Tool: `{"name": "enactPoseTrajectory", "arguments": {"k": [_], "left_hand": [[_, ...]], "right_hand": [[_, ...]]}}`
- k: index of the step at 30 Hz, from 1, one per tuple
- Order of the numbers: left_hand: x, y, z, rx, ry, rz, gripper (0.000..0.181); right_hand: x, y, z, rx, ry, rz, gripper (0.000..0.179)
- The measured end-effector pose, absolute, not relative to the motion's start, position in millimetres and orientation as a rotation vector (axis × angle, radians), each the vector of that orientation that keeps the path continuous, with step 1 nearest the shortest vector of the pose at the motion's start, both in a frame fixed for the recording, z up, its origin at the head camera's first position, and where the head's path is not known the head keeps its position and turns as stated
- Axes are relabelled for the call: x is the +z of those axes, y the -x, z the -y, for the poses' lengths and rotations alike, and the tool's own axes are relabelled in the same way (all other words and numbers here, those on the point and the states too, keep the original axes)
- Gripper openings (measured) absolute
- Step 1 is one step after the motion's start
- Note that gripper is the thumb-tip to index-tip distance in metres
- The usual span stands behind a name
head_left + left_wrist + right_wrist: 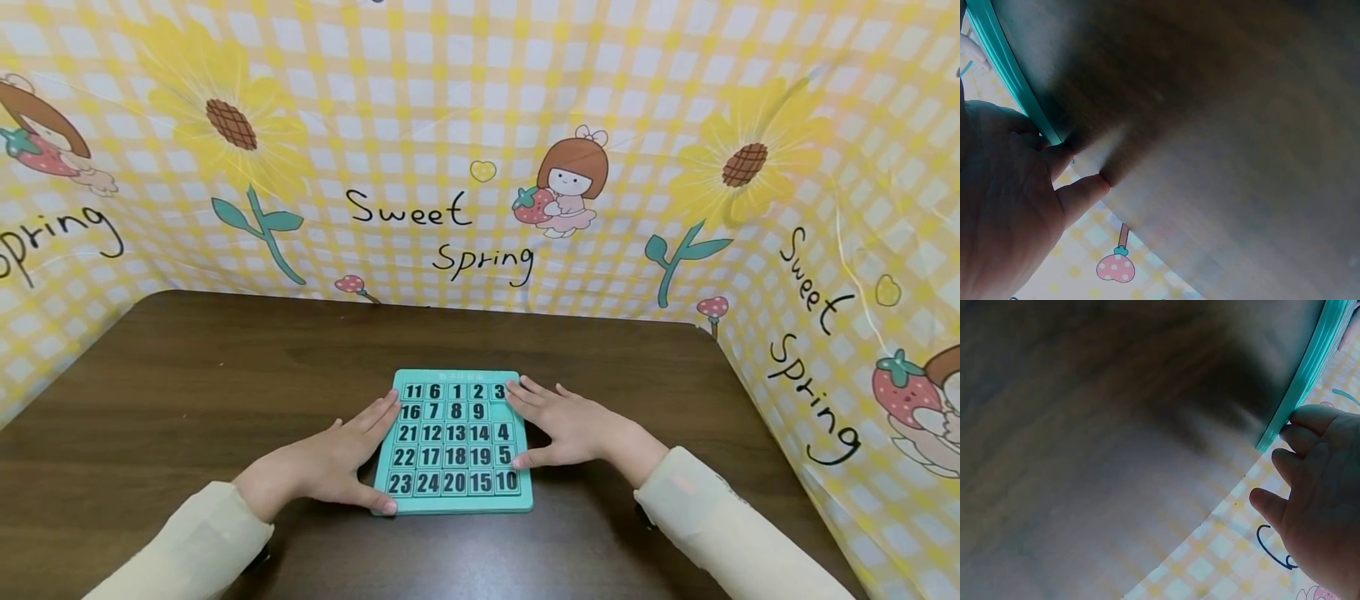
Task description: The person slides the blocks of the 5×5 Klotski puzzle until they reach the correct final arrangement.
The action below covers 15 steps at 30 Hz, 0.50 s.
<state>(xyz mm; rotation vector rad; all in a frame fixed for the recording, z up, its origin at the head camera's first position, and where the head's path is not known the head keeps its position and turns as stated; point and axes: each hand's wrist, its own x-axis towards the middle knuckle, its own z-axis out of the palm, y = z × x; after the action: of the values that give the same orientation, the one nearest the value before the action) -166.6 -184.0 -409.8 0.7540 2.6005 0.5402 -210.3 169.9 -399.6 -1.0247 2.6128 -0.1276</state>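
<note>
A turquoise sliding number puzzle (pixel 456 505) lies flat on the table, its numbered tiles facing up. At the right end of its second row, beside the 9 tile (pixel 478 412), is a gap with no tile. My left hand (pixel 333 462) rests along the puzzle's left side, thumb at the near corner and fingertips at the upper edge. On the opposite side, my right hand (pixel 573 425) has its fingers by the 3 tile (pixel 499 392) and its thumb by the 5. Both hands have fairly straight, spread fingers. The wrist views show the puzzle's turquoise side edge (pixel 1300 381) against the fingers.
The dark brown wooden table (pixel 247 367) carries the puzzle near its middle. A yellow-and-white checked cloth (pixel 420 108) with flowers and "Sweet Spring" lettering stands as a wall behind the table and along both sides.
</note>
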Motion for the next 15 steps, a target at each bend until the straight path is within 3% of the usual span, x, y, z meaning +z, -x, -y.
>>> {"name": "enactPoseTrajectory", "arguments": {"k": [15], "left_hand": [[-408, 166, 183, 0.542, -0.755, -2.589, 0.132]], "right_hand": [[-394, 177, -181, -0.236, 1.043, -2.565, 0.093]]}}
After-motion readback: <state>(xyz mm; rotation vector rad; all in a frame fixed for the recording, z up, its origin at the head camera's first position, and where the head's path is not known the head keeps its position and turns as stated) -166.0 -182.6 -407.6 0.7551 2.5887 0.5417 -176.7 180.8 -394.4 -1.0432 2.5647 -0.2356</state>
